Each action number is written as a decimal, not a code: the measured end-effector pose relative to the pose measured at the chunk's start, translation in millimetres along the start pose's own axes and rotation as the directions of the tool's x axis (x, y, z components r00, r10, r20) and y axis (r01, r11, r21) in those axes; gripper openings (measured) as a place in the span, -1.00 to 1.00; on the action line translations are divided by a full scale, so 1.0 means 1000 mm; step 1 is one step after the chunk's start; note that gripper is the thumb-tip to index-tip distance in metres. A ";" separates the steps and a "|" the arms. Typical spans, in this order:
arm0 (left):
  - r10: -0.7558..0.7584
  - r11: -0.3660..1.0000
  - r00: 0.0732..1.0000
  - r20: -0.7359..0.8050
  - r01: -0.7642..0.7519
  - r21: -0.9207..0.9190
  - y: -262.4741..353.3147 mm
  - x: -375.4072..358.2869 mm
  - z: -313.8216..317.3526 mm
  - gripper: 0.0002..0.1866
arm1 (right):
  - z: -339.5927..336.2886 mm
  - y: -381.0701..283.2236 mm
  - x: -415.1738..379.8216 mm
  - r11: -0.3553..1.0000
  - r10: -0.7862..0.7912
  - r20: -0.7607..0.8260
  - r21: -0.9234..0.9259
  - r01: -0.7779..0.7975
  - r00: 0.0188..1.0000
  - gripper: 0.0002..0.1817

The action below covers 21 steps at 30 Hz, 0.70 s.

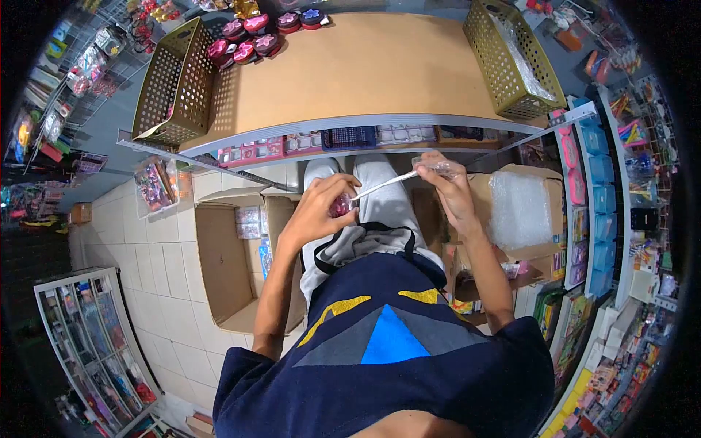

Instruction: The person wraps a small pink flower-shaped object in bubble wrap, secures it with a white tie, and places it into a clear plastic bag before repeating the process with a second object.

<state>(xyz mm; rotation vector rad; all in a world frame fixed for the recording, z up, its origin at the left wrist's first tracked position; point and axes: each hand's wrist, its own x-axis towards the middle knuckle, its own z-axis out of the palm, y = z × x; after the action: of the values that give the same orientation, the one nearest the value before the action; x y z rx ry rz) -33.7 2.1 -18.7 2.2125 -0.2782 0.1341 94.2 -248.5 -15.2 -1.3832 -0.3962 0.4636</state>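
Shop aisle, person standing at a wooden shelf top [365, 66], seen from above the head. Left hand [321, 208] is curled in, fingers closed around a small pink round case [341, 206] held just in front of the waist. Right hand [449, 186] is raised a little higher and further out, fingertips pinched on a crumpled clear plastic wrapper [438, 168]. A thin strip of the same clear film [383, 185] runs taut between the two hands, its long axis slanting from the pink case up and across to the right hand's pinch; the case sits at the lower, left end, the wrapper at the upper, right end. The left hand is the one on the case; the right hand is apart from it, joined only by the strip. More pink and dark heart-lidded cases [252, 40] are lined up at the far left edge of the shelf top, beside a perforated olive basket [171, 87]; a second basket [511, 62] stands at the far right. Below, an open cardboard box [226, 270] lies on the tiled floor at the person's left, and a carton with bubble wrap [518, 212] stands at the right.
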 end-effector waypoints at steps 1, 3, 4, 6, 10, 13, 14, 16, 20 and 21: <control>-0.012 1.000 1.000 -0.002 0.012 0.005 0.001 0.001 0.000 -0.77 | 0.006 0.000 0.000 0.997 -0.064 -0.035 -0.035 0.063 0.997 -0.92; -0.032 0.999 1.000 -0.001 0.032 0.013 0.003 0.004 0.001 -0.79 | 0.011 0.002 -0.001 0.998 -0.050 -0.070 -0.040 0.047 0.996 -0.93; 0.008 0.999 1.000 -0.024 -0.007 0.049 0.003 0.005 0.002 -0.78 | 0.014 0.003 -0.002 0.998 -0.043 -0.090 -0.044 0.040 0.995 -0.93; 0.092 0.989 0.993 -0.067 -0.084 0.120 0.004 0.009 0.003 -0.74 | 0.017 0.005 -0.001 0.992 -0.128 -0.107 0.005 0.129 0.986 -0.76; -0.173 0.982 0.983 0.069 0.167 0.087 0.009 0.006 0.001 -0.73 | 0.025 0.003 0.004 0.978 -0.206 -0.161 -0.051 0.200 0.965 -0.58; -0.104 0.991 0.995 0.004 0.103 0.087 0.007 0.002 0.004 -0.74 | 0.027 0.004 0.005 0.973 -0.226 -0.174 -0.081 0.215 0.959 -0.59; -0.086 0.992 0.996 -0.008 0.086 0.094 0.006 0.001 0.004 -0.74 | 0.028 0.001 0.004 0.975 -0.219 -0.181 -0.089 0.206 0.959 -0.64; -0.067 0.993 0.998 -0.022 0.069 0.091 0.006 -0.001 0.004 -0.75 | 0.026 0.003 0.001 0.965 -0.229 -0.133 -0.165 0.206 0.964 -0.78; -0.068 0.995 0.997 -0.034 0.070 0.072 0.006 -0.003 0.000 -0.76 | 0.012 0.011 0.001 0.959 -0.188 -0.004 -0.219 0.182 0.982 -0.89; -0.071 0.995 0.997 -0.034 0.073 0.068 0.006 -0.004 0.000 -0.76 | 0.011 0.010 0.001 0.972 -0.155 0.002 -0.181 0.153 0.988 -0.83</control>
<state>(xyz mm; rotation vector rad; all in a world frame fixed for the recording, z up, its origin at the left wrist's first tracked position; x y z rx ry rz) -38.7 -0.7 -14.4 2.2842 -0.1783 0.1416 88.1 -237.8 -23.8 -1.5167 -0.5417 0.2969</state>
